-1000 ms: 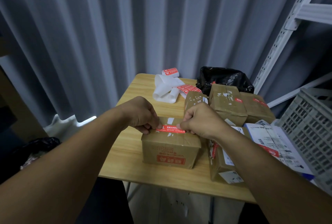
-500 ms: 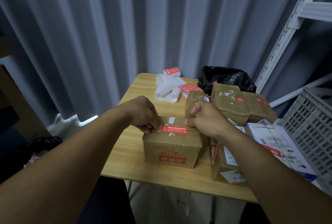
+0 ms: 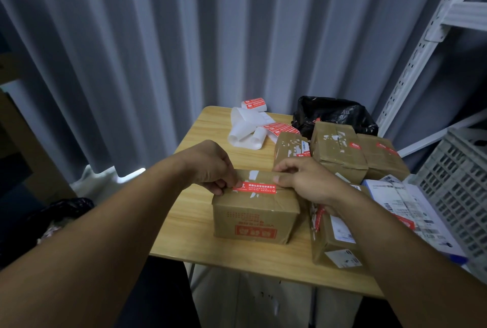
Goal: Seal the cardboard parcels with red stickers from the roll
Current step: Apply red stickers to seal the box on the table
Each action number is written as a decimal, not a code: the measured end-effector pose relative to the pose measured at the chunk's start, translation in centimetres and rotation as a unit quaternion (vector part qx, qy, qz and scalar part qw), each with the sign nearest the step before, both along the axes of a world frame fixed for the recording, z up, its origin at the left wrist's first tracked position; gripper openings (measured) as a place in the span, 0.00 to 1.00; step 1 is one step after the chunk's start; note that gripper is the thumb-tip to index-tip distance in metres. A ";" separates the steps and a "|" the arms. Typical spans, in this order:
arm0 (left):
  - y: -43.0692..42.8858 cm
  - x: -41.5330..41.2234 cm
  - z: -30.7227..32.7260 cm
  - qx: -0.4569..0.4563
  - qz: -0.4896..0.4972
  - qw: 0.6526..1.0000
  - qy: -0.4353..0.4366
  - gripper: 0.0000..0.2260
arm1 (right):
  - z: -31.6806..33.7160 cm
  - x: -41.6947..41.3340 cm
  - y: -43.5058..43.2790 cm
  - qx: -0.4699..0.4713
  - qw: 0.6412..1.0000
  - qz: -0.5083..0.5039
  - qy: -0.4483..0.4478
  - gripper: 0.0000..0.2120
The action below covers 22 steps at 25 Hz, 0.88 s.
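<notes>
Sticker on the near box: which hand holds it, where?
The left hand pinches the sticker by its left end; the right hand presses its right end.

Both bare forearms reach forward from the lower corners of the view and converge, the left forearm (image 3: 105, 222) slanting up to the right and the right forearm (image 3: 395, 248) slanting up to the left. The left hand (image 3: 208, 164) is knuckles-up with its fingers curled under, and its thumb and fingertips pinch the left end of the red sticker (image 3: 254, 187). The right hand (image 3: 308, 182) lies just beside it, apart from it by the sticker's length, back upward and wrist nearly straight. Its thumb tip (image 3: 278, 179) presses the sticker's right end, the forefinger (image 3: 286, 169) stretches out beyond the thumb, and the other fingers are hidden behind the hand.
</notes>
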<state>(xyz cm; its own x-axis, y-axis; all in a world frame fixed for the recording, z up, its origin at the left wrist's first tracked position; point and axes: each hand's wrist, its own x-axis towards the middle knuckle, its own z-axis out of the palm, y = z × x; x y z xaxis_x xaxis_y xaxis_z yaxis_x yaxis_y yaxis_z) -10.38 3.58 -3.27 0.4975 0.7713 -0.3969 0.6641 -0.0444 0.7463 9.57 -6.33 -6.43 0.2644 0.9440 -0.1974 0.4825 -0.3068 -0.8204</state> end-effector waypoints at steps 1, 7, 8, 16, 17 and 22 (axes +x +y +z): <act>0.0 0.0 0.0 0.000 0.000 1.000 -0.002 0.08 | -0.2 -0.2 0.1 0.006 1.000 -0.009 0.001 0.07; 0.0 -0.3 -0.4 0.005 0.005 1.000 -0.022 0.04 | -1.3 -3.1 0.7 0.033 0.976 -0.018 -0.215 0.24; 0.0 -0.3 -0.4 0.002 0.006 1.000 -0.029 0.03 | -1.4 -3.7 0.7 0.041 0.966 -0.022 -0.255 0.26; 0.2 -0.8 -1.0 -0.017 0.048 0.996 -0.071 0.04 | -0.7 -7.7 1.3 -0.011 0.931 -0.019 -0.366 0.37; 0.3 -0.8 -1.1 -0.022 0.052 0.996 -0.075 0.05 | -0.7 -7.6 1.4 -0.018 0.933 -0.012 -0.359 0.39; 0.3 -1.4 -1.2 0.017 0.079 0.993 -0.084 0.08 | 0.1 -4.0 2.0 0.037 0.987 -0.086 -0.134 0.22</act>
